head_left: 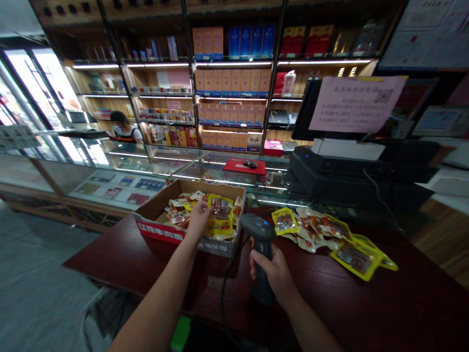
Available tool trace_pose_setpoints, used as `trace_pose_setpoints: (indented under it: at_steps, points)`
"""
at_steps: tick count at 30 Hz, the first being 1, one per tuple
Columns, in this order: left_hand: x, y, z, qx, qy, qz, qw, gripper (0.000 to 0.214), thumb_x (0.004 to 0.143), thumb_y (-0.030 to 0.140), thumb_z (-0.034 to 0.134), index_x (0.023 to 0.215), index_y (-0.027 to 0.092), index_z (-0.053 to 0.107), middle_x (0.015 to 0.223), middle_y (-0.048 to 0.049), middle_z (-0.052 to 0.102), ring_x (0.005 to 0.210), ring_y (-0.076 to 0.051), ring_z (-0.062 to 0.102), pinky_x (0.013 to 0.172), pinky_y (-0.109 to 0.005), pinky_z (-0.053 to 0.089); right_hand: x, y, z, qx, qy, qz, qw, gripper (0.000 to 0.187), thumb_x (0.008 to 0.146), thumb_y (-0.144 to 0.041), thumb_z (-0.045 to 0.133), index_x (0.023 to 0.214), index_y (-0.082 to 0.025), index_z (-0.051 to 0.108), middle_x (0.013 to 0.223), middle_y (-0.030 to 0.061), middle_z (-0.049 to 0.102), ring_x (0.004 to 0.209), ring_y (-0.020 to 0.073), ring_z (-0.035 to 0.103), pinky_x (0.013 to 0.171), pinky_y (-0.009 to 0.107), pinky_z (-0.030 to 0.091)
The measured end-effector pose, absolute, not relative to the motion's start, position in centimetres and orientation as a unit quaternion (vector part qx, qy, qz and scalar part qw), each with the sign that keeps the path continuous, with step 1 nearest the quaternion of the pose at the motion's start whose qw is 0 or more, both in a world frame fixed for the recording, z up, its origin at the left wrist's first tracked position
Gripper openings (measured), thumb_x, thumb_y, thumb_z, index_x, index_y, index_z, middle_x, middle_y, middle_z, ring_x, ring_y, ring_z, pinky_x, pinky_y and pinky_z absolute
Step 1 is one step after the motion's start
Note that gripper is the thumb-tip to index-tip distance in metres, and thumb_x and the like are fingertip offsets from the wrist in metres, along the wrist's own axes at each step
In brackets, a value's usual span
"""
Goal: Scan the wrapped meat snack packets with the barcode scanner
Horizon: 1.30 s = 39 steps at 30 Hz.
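Observation:
My left hand [199, 218] pinches the left edge of a yellow snack packet [221, 215] with a clear window, held over an open cardboard box [157, 239]. Inside that box lie several small snack packets [179, 211], cream and orange in colour. My right hand [273, 271] is wrapped round the handle of a black barcode scanner [259, 230], which has a small blue light on top and a cable at its side. To the right of the scanner, a pile of cream snack packets [311, 227] lies on the dark red table [293, 322], with yellow packets [357, 259] beside it.
Behind the table runs a glass counter [198, 164] with a mouse [249, 164] on a red mat [234, 166]. A black printer [330, 171] and a screen with a pink notice [355, 105] stand at the right. Another person [124, 129] is behind the counter at the left.

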State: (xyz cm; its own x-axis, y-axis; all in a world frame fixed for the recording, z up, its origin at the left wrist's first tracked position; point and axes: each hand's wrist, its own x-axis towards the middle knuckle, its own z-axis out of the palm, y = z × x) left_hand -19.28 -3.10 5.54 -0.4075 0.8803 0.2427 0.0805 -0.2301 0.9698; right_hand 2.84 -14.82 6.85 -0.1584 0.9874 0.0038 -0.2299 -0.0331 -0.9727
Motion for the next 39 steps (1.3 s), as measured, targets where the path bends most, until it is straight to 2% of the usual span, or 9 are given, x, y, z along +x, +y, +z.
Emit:
trace_pose_setpoints:
  at_steps: [3, 7, 13, 20, 25, 30, 32, 37, 39]
  points:
    - [-19.1, -3.4, 5.5, 0.456, 0.502, 0.654, 0.335, 0.025, 0.059, 0.033, 0.063, 0.065, 0.020, 0.043, 0.050, 0.0067, 0.048, 0.046, -0.009, 0.045, 0.049, -0.020, 0.036, 1.9, -14.7, 7.4, -0.403, -0.483, 0.590, 0.506, 0.032, 0.064, -0.041, 0.069, 0.078, -0.018, 0.051, 0.048, -0.0061, 0.054, 0.037, 0.0101, 0.050, 0.037, 0.022, 0.041]
    - [-19.4, -3.4, 5.5, 0.451, 0.504, 0.651, 0.344, 0.026, 0.059, 0.034, 0.064, 0.065, 0.020, 0.042, 0.051, 0.0060, 0.049, 0.047, -0.010, 0.046, 0.050, -0.021, 0.036, 1.2, -14.5, 7.6, -0.405, -0.470, 0.588, 0.520, 0.036, 0.063, -0.040, 0.069, 0.084, -0.017, 0.052, 0.049, -0.0065, 0.055, 0.036, 0.0101, 0.050, 0.035, 0.022, 0.042]
    - [-19.4, -3.6, 5.1, 0.511, 0.521, 0.613, 0.303, 0.018, 0.065, 0.032, 0.059, 0.066, 0.020, 0.046, 0.052, 0.0054, 0.049, 0.048, -0.010, 0.045, 0.050, -0.021, 0.034, 1.0, -14.5, 7.6, -0.402, -0.458, 0.593, 0.527, 0.037, 0.063, -0.039, 0.068, 0.087, -0.016, 0.052, 0.049, -0.0067, 0.055, 0.036, 0.0095, 0.050, 0.035, 0.021, 0.042]
    - [-19.6, -3.7, 5.1, 0.534, 0.583, 0.582, 0.189, 0.015, 0.066, 0.027, 0.058, 0.060, 0.018, 0.046, 0.052, 0.0054, 0.044, 0.050, -0.009, 0.040, 0.049, -0.021, 0.028, 1.3, -14.5, 7.2, -0.394, -0.459, 0.589, 0.536, 0.034, 0.065, -0.038, 0.067, 0.087, -0.016, 0.052, 0.049, -0.0067, 0.055, 0.035, 0.0091, 0.049, 0.035, 0.021, 0.041]
    - [-19.5, -3.5, 5.4, 0.501, 0.541, 0.613, 0.285, 0.021, 0.062, 0.034, 0.060, 0.064, 0.018, 0.047, 0.050, 0.0060, 0.049, 0.047, -0.009, 0.045, 0.048, -0.021, 0.034, 2.1, -14.6, 6.8, -0.406, -0.443, 0.592, 0.537, 0.038, 0.064, -0.039, 0.069, 0.090, -0.016, 0.053, 0.050, -0.0068, 0.054, 0.036, 0.0097, 0.049, 0.036, 0.022, 0.042]
    - [-17.1, -3.6, 6.4, 0.381, 0.471, 0.718, 0.341, 0.028, 0.060, 0.035, 0.064, 0.073, 0.019, 0.046, 0.052, 0.0068, 0.054, 0.045, -0.010, 0.051, 0.050, -0.023, 0.042, 4.6, -14.6, 6.0, -0.414, -0.428, 0.573, 0.563, 0.039, 0.065, -0.040, 0.069, 0.092, -0.016, 0.053, 0.051, -0.0061, 0.055, 0.037, 0.0101, 0.049, 0.036, 0.022, 0.042]
    - [-15.4, -3.9, 7.1, 0.375, 0.453, 0.742, 0.321, 0.025, 0.064, 0.033, 0.063, 0.078, 0.019, 0.047, 0.056, 0.0059, 0.056, 0.047, -0.011, 0.053, 0.052, -0.025, 0.044, 6.2, -14.5, 5.4, -0.424, -0.408, 0.564, 0.579, 0.040, 0.065, -0.041, 0.069, 0.093, -0.016, 0.053, 0.052, -0.0057, 0.056, 0.038, 0.0103, 0.050, 0.037, 0.022, 0.042]
    - [-10.0, -4.3, 9.9, 0.453, 0.482, 0.730, 0.171, 0.015, 0.073, 0.028, 0.057, 0.081, 0.018, 0.049, 0.063, 0.0028, 0.057, 0.057, -0.012, 0.056, 0.056, -0.023, 0.045, 10.8, -14.7, 4.2, -0.447, -0.359, 0.530, 0.624, 0.047, 0.062, -0.044, 0.072, 0.095, -0.016, 0.054, 0.053, -0.0055, 0.057, 0.039, 0.0111, 0.051, 0.037, 0.022, 0.042]
    - [-7.3, -3.8, 10.5, 0.487, 0.479, 0.715, 0.145, 0.013, 0.076, 0.028, 0.054, 0.082, 0.018, 0.050, 0.066, 0.0019, 0.058, 0.060, -0.012, 0.057, 0.058, -0.022, 0.045, 12.6, -15.0, 3.8, -0.458, -0.344, 0.512, 0.640, 0.045, 0.063, -0.044, 0.072, 0.093, -0.016, 0.053, 0.053, -0.0057, 0.057, 0.038, 0.0108, 0.051, 0.037, 0.022, 0.042]
